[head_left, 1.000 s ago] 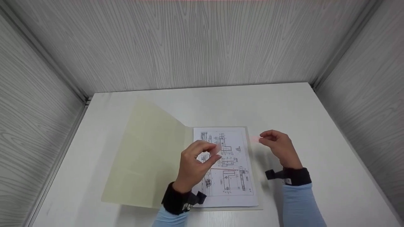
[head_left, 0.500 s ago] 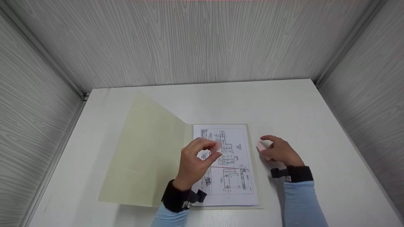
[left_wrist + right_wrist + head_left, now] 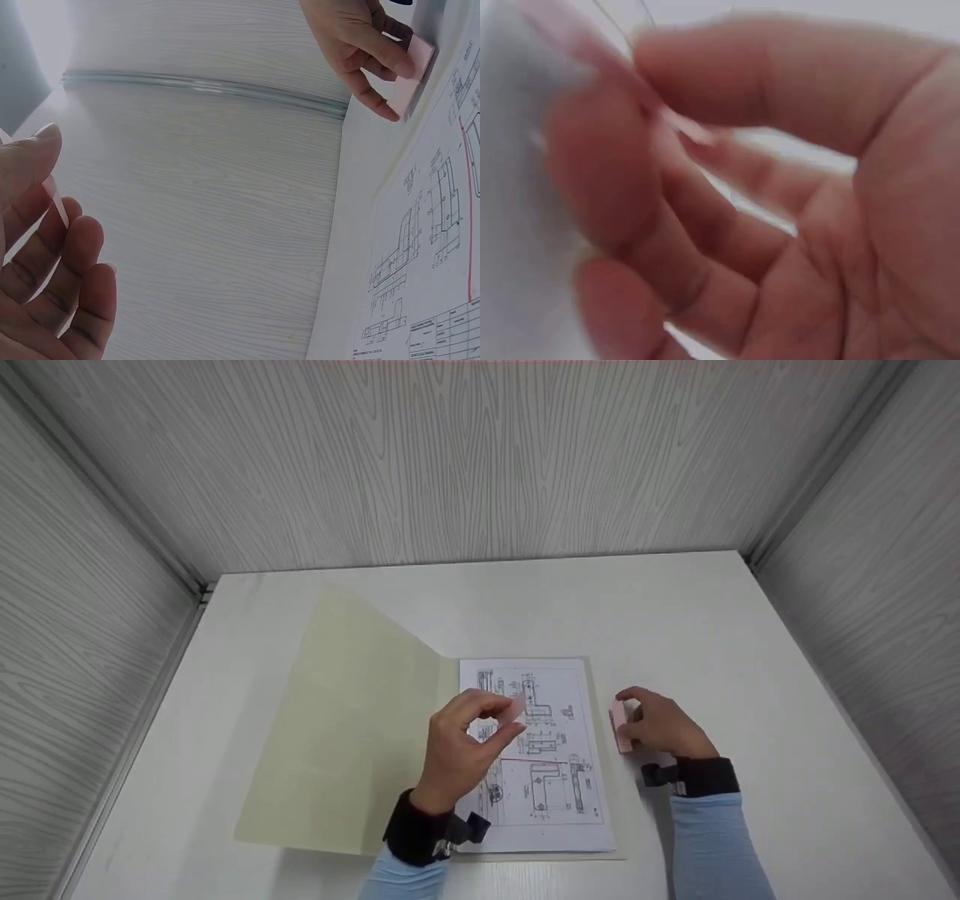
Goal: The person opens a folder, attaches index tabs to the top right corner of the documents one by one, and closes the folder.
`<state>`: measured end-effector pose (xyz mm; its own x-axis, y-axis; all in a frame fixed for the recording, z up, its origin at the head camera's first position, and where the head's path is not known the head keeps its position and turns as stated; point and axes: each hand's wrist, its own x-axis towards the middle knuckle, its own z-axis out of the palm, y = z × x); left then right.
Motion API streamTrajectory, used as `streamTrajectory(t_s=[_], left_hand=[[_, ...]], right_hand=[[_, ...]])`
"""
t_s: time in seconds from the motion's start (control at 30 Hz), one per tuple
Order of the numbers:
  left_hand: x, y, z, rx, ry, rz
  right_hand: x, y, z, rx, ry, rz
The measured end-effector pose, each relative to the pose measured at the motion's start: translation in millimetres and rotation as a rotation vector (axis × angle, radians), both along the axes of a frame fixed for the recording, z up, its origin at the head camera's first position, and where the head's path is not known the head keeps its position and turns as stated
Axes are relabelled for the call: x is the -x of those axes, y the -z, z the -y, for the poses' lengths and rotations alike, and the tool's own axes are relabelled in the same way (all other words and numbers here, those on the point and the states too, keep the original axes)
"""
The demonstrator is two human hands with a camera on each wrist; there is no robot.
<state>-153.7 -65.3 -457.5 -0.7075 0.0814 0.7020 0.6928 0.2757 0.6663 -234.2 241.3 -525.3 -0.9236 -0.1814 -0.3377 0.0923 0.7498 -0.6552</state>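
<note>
Pink pad (image 3: pixel 620 721) turned in right hand (image 3: pixel 664 727), left hand (image 3: pixel 459 750) still pinching pale slip (image 3: pixel 514 711)

The left arm (image 3: pixel 405 881), sleeved in light blue, slants forward and rightward over the table (image 3: pixel 750 697), well short of its far edge. The left hand (image 3: pixel 459 757) hangs raised above the surface, thumb and forefinger bent toward each other in a pinch, the other fingers curled beside them. Nearer the table's right edge, the right arm (image 3: pixel 716 847), also in blue, reaches forward with a slight lean left. The right hand (image 3: pixel 666 726) is lower, thumb set opposite the bent fingers in a grip.
</note>
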Motion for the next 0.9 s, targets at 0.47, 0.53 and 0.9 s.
streamTrajectory(t_s=[0.47, 0.53, 0.9], left_hand=[[9.1, 20.5, 4.7, 0.083, -0.001, 0.016], [9.5, 20.3, 4.5, 0.095, -0.013, 0.014], [12.2, 24.0, 0.4, 0.129, -0.052, 0.028]], right_hand=[[73.3, -22.4, -16, -0.086, 0.079, -0.293], [84.1, -22.4, -10, -0.113, 0.031, -0.301], [120.3, -1.4, 54, -0.166, -0.060, -0.196]])
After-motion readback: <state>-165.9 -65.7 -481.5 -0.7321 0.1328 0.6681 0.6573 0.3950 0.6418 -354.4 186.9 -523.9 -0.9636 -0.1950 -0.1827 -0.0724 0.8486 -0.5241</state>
